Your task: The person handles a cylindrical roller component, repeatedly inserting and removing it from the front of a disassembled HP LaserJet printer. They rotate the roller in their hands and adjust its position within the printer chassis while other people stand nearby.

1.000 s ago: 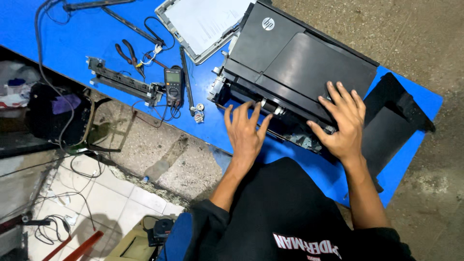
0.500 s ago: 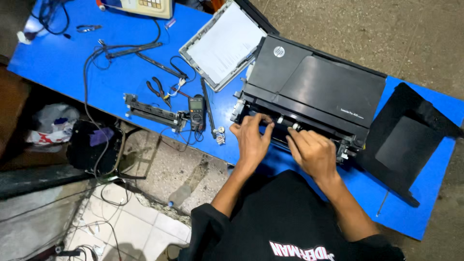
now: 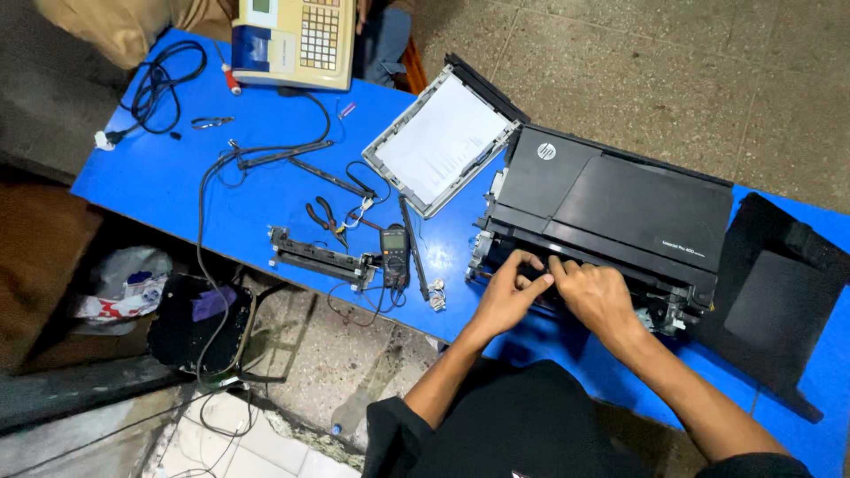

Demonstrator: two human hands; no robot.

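A black printer [image 3: 611, 208] with its front opened lies on the blue table [image 3: 177, 190]. My left hand [image 3: 507, 296] and my right hand [image 3: 595, 295] are side by side at the printer's near front edge, fingers reaching into the exposed front slot. The fingertips of both hands touch the dark inner parts there. What the fingers hold is hidden inside the slot.
A detached black panel [image 3: 779, 301] lies right of the printer and a grey scanner lid [image 3: 440, 142] left of it. Pliers [image 3: 326, 219], a multimeter [image 3: 394, 257], a long metal part [image 3: 319, 257], cables [image 3: 164, 84] and a beige cash register [image 3: 288, 40] lie further left.
Both hands have moved closer together at the printer's front, from spread on the edge to fingers inside the slot. The view has shifted to show more of the table's left.
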